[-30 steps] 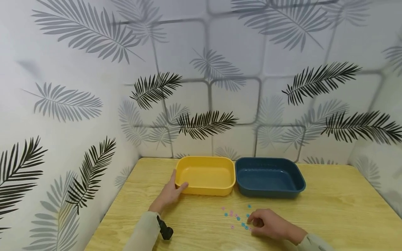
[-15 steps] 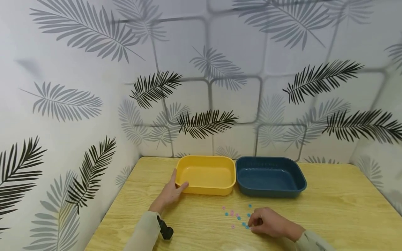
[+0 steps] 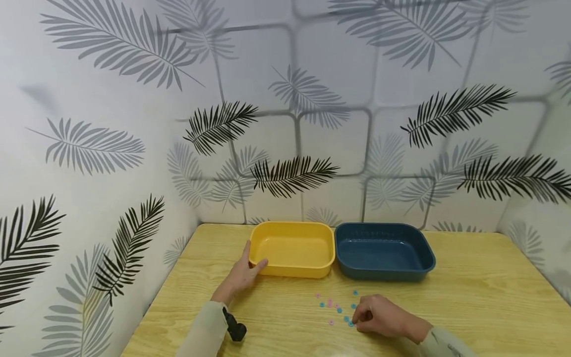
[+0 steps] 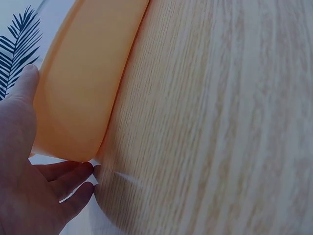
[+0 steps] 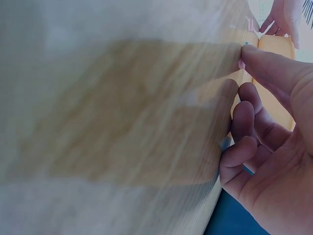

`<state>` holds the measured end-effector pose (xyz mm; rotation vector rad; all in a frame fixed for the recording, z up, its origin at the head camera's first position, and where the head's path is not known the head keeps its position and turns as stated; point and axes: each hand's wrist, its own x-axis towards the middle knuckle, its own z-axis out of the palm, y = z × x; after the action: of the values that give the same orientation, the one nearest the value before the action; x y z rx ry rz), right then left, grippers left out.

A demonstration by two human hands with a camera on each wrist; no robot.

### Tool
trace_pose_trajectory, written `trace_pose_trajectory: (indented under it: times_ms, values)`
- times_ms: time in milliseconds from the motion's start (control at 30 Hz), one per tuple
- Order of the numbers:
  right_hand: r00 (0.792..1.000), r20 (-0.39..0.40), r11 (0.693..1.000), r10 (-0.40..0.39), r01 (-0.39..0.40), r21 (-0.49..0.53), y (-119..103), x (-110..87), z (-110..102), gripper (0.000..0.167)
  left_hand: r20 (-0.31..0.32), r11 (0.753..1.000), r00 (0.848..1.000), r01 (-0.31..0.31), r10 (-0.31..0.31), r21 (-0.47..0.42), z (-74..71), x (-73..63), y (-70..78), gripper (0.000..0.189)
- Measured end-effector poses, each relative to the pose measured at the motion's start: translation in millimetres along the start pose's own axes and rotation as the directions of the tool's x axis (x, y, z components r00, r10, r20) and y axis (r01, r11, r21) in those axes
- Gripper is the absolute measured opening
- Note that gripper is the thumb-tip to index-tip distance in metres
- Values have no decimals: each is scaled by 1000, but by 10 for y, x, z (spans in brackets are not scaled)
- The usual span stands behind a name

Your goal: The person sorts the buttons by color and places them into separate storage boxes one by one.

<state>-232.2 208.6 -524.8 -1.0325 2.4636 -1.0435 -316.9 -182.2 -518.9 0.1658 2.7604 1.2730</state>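
My left hand [image 3: 241, 275] grips the near left corner of a yellow plastic basin [image 3: 292, 271]. In the left wrist view its thumb lies at the rim, and the other fingers are low against the end wall. My right hand [image 3: 382, 316] is down on the table with bent fingers, at the right edge of scattered small ring-shaped pieces. Some are blue, like this blue piece [image 3: 346, 319], and some pink, like this pink piece [image 3: 331, 322]. In the right wrist view, a pink piece [image 5: 241, 64] shows at the thumb tip, with a gap between thumb and forefinger.
A dark blue basin [image 3: 383, 273] stands right beside the yellow one, both near the back of the wood-grain table [image 3: 482, 282]. Leaf-patterned walls [image 3: 276, 139] rise behind and at the sides. A black strap with a small device [image 3: 235, 328] circles the left wrist.
Both hands stay almost in place; the right fingertips shift only very slightly among the pieces. The basins have not moved.
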Motion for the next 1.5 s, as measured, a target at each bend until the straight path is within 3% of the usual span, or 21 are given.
trace_pose_trajectory:
  times_ms: [200, 733, 933, 1267, 1500]
  values:
    - [1000, 4, 1000, -6, 6, 14, -4, 6, -8, 4, 1, 1000, 1000, -7, 7, -1, -1, -10, 3, 95]
    - [993, 50, 993, 109, -111, 30, -50, 28, -44, 9, 1, 1000, 1000, 5, -5, -28, -5, -4, -6, 95]
    - [995, 40, 995, 87, -88, 39, -46, 13, -51, 9, 0, 1000, 1000, -1, 1, -28, 3, -4, -20, 96]
    - [988, 6, 972, 156, -154, 177, 7, 5, -125, 6, -4, 999, 1000, -3, 3, -38, 1, 2, -17, 94]
    - [987, -55, 959, 148, -129, 254, -28, 50, -248, 8, -5, 999, 1000, -18, 17, -47, 9, 3, -28, 94]
